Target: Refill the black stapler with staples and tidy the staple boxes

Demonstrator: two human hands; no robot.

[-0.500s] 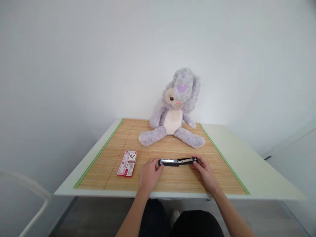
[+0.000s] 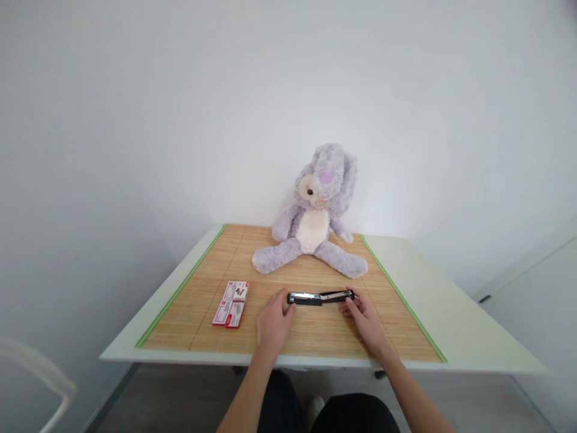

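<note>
A black stapler [image 2: 321, 298], unfolded flat with its metal inner parts showing, lies across the bamboo mat [image 2: 311, 337] in front of me. My left hand [image 2: 274, 319] pinches its left end between thumb and fingers. At the opposite end, the fingers of my right hand [image 2: 366, 319] are closed round the tip. Left of my left hand, small red-and-white staple boxes [image 2: 231, 304] lie side by side on the mat; one bears a picture of a stapler.
A grey plush rabbit [image 2: 312, 231] sits at the back of the mat, legs spread towards me, against the white wall [image 2: 180, 108]. The white table [image 2: 451, 300] extends to the right of the mat. A blurred pale curved bar [image 2: 49, 373] shows at lower left.
The view has shifted slightly, so everything sits a little lower. Both hands stay on the ends of the stapler, which keeps about the same unfolded shape.
</note>
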